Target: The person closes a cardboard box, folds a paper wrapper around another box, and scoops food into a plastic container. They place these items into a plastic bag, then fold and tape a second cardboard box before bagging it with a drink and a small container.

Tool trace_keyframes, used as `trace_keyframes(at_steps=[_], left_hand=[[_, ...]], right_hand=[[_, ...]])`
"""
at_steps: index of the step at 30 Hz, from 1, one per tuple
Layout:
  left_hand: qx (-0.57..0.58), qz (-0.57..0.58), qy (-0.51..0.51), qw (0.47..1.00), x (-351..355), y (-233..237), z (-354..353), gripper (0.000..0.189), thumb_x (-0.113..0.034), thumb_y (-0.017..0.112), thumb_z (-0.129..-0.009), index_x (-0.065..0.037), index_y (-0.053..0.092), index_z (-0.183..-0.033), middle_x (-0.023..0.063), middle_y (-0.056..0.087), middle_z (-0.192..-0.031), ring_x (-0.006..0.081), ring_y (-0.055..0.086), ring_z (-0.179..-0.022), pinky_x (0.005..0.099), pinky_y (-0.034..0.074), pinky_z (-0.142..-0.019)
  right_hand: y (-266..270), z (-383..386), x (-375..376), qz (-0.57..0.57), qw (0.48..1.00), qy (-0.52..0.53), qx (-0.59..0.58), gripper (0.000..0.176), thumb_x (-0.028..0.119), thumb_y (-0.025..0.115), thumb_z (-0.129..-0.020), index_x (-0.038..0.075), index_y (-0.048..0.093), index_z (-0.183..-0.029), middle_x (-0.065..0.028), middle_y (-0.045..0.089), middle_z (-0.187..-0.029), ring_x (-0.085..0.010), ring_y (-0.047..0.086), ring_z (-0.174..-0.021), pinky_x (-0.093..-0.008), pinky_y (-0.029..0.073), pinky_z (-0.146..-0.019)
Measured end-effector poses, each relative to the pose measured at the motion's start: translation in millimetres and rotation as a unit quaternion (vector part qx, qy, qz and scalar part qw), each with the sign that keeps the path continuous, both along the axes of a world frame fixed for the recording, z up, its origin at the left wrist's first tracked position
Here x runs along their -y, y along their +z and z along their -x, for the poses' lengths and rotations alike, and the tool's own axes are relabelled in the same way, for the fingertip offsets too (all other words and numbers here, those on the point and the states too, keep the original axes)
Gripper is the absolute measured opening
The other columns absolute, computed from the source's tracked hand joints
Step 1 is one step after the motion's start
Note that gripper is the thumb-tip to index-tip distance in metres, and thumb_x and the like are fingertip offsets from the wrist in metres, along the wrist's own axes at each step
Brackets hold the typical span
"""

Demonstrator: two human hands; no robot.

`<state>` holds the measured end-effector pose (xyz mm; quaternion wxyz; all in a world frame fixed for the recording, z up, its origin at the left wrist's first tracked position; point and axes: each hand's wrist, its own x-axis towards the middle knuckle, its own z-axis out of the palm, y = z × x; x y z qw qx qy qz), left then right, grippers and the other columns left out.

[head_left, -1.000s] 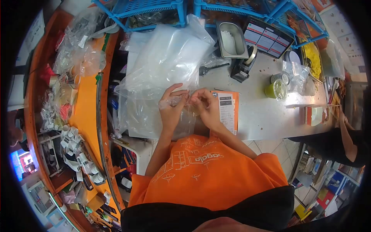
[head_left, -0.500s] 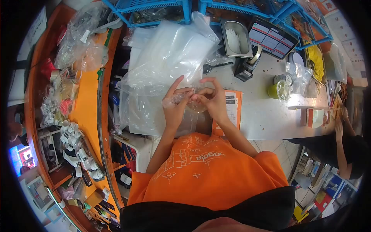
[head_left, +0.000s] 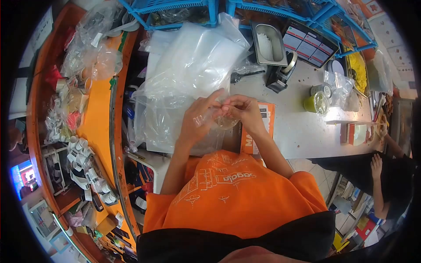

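In front of my orange shirt, a small clear plastic bag [head_left: 226, 123] hangs from my fingertips; its contents are too see-through to make out. My right hand [head_left: 246, 113] pinches the gathered top of this bag between thumb and fingers. My left hand [head_left: 197, 119] meets it there, fingertips closed on the same plastic. Under and behind my hands lie large clear plastic bags [head_left: 190, 57] in a loose stack. An orange printed box [head_left: 265, 118] is by my right wrist.
A tape dispenser [head_left: 278, 77], a metal tray [head_left: 272, 55] with white contents and a tablet [head_left: 310, 43] stand at the back. A green-filled cup [head_left: 316, 103] sits to the right. Blue crates [head_left: 175, 8] line the rear. A co-worker's hand [head_left: 376, 165] shows at far right.
My left hand has turned over and moved up, its back now facing the camera, fingers closer to the bag's top. My right hand stays near the same spot. The co-worker's arm has shifted.
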<state>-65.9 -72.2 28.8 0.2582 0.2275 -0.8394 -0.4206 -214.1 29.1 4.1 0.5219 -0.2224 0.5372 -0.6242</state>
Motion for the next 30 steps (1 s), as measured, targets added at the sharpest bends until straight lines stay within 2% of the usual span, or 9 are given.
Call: trace_keyframes(at_steps=[3,6,10,13,15,22,24,28,30], left_hand=[[-0.026,-0.047,-0.028,0.998,3,4,-2,0.039,-0.006,0.073,-0.079,-0.009,0.066,-0.118,0.0075,0.070,-0.087,0.0111,0.064,-0.084,0.0283,0.050,-0.076],[-0.017,-0.251,-0.034,0.967,16,-12,-10,0.024,-0.005,0.074,-0.077,-0.006,0.072,-0.101,0.0074,0.070,-0.086,0.0116,0.064,-0.082,0.0275,0.050,-0.074],[0.015,-0.383,0.004,0.924,14,-12,-5,0.020,-0.002,0.075,-0.074,-0.004,0.074,-0.094,0.0078,0.070,-0.085,0.0124,0.064,-0.083,0.0269,0.049,-0.076],[0.051,-0.364,0.011,0.930,14,-14,-1,0.014,0.001,0.066,-0.081,0.000,0.072,-0.094,0.0077,0.067,-0.097,0.0099,0.063,-0.079,0.0225,0.052,-0.066],[-0.015,-0.213,-0.026,0.977,12,-8,3,0.017,0.004,0.062,-0.081,-0.001,0.072,-0.094,0.0057,0.067,-0.098,0.0092,0.062,-0.082,0.0220,0.051,-0.065],[-0.039,-0.293,-0.071,0.953,5,-17,1,0.026,0.008,0.060,-0.075,-0.004,0.071,-0.096,0.0058,0.066,-0.098,0.0145,0.064,-0.090,0.0265,0.052,-0.071],[-0.026,-0.058,-0.100,0.993,1,-14,4,0.026,0.006,0.067,-0.070,-0.003,0.071,-0.094,0.0081,0.065,-0.097,0.0201,0.065,-0.092,0.0302,0.053,-0.075],[-0.029,-0.067,-0.057,0.996,-6,-20,5,0.025,0.001,0.073,-0.066,-0.002,0.069,-0.090,0.0096,0.065,-0.096,0.0239,0.064,-0.090,0.0327,0.051,-0.077],[-0.007,0.091,-0.010,0.996,-7,-23,5,0.020,-0.001,0.073,-0.066,-0.001,0.067,-0.085,0.0094,0.064,-0.094,0.0229,0.063,-0.086,0.0320,0.050,-0.076]], right_hand=[[-6,-12,-3,0.025,0.984,-0.056,-0.168,0.005,0.001,0.068,-0.085,0.000,0.063,-0.087,-0.0044,0.068,-0.082,-0.0083,0.060,-0.076,-0.0225,0.047,-0.071],[-1,-26,-8,0.049,0.985,-0.110,-0.127,0.005,-0.001,0.068,-0.084,0.000,0.064,-0.086,-0.0025,0.066,-0.081,-0.0077,0.058,-0.076,-0.0225,0.046,-0.072],[-5,-26,-10,0.051,0.981,-0.142,-0.126,0.005,-0.001,0.068,-0.084,0.000,0.063,-0.087,-0.0021,0.066,-0.080,-0.0072,0.058,-0.075,-0.0221,0.046,-0.072],[-6,-19,-14,0.052,0.968,-0.162,-0.185,0.008,-0.001,0.069,-0.083,0.000,0.064,-0.089,-0.0016,0.066,-0.079,-0.0061,0.057,-0.075,-0.0216,0.045,-0.070],[-1,-13,-18,0.013,0.953,-0.079,-0.292,0.013,-0.003,0.068,-0.082,0.001,0.062,-0.094,-0.0043,0.066,-0.080,-0.0107,0.059,-0.071,-0.0246,0.047,-0.068],[28,-5,-20,0.010,0.912,0.041,-0.409,0.035,-0.007,0.063,-0.080,0.004,0.050,-0.110,-0.0108,0.058,-0.085,-0.0250,0.060,-0.075,-0.0340,0.050,-0.068],[23,-5,-16,0.022,0.923,0.081,-0.375,0.039,-0.009,0.060,-0.079,0.004,0.045,-0.112,-0.0074,0.053,-0.081,-0.0158,0.055,-0.072,-0.0282,0.045,-0.066],[15,-3,-7,0.032,0.933,0.106,-0.342,0.040,-0.008,0.056,-0.078,0.004,0.041,-0.113,-0.0063,0.049,-0.078,-0.0150,0.050,-0.071,-0.0293,0.041,-0.063],[15,-1,-6,0.005,0.943,0.140,-0.301,0.036,-0.008,0.054,-0.079,0.004,0.042,-0.111,-0.0065,0.048,-0.079,-0.0141,0.049,-0.071,-0.0276,0.040,-0.063]])
